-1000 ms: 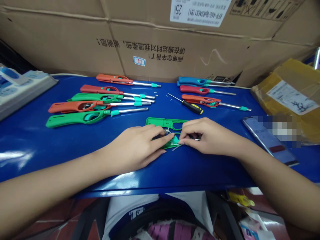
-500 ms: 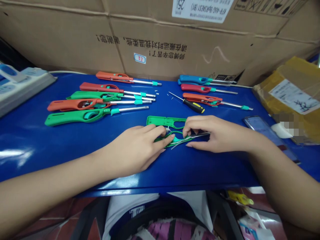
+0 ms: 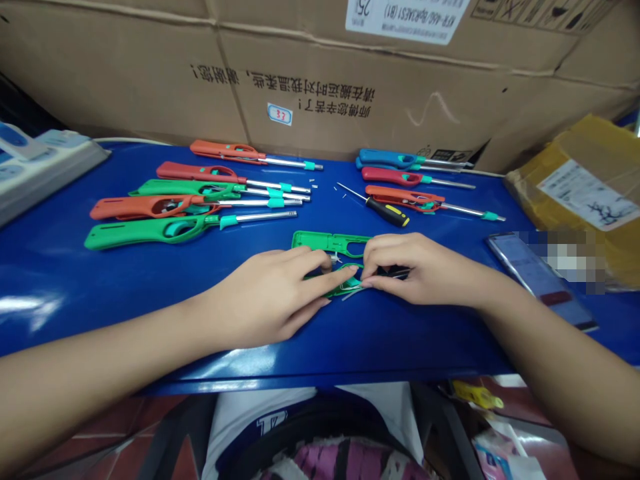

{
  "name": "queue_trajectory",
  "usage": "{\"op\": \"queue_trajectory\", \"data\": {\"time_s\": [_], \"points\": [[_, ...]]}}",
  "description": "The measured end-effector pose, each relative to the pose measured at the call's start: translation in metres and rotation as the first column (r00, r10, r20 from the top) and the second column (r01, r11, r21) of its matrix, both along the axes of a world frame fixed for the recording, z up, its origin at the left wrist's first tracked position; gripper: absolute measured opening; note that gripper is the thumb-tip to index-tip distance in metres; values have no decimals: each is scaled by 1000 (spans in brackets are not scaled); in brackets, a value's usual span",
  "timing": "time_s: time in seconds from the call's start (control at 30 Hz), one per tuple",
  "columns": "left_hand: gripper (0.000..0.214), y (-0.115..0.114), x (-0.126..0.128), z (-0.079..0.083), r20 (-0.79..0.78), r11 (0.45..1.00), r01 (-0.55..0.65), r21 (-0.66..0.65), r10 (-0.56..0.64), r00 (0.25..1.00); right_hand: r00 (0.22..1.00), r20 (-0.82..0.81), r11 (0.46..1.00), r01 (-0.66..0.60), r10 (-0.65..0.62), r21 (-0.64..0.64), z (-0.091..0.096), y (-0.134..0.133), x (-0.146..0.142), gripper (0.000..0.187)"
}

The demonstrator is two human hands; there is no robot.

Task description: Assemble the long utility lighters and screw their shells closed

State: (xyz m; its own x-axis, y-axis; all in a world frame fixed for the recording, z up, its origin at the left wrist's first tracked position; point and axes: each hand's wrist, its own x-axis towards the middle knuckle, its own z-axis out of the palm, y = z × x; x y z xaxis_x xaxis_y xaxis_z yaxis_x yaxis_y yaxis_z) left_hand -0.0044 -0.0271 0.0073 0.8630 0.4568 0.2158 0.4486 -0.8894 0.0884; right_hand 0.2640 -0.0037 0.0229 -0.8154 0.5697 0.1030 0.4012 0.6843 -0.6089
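An opened green gas lighter (image 3: 338, 289) lies on the blue table, partly hidden under both hands. My left hand (image 3: 277, 297) presses on its handle half, the index finger stretched to the teal trigger (image 3: 356, 277). Thumb and forefinger of my right hand (image 3: 407, 270) meet in a pinch at the thin wire (image 3: 353, 293) beside the trigger; the metal tube is mostly covered by that hand. The other half of the green casing (image 3: 325, 241) rests just behind, inner side up. A small pale part (image 3: 336, 257) with fine wires shows between the halves.
Several orange, red and green lighters (image 3: 150, 232) lie at left; blue, red and orange ones (image 3: 400, 195) at back right. A screwdriver (image 3: 389, 212) lies near small screws. A phone (image 3: 540, 280), taped parcel (image 3: 585, 200), power strip (image 3: 45, 163) and large carton (image 3: 300, 73) surround the area.
My right hand has shifted slightly left, its thumb and forefinger closing together by the trigger. My left index finger has reached a little farther right over the trigger.
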Motion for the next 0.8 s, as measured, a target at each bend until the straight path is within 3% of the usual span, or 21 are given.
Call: {"op": "queue_trajectory", "data": {"time_s": [0.2,0.8], "points": [[43,0,0,1,41,998,-3,-60,5,999,998,29,998,56,-56,4,3,1,5,11],[43,1,-1,2,-38,999,-5,-38,4,999,998,54,998,11,-15,56,10,0,10,8]]}}
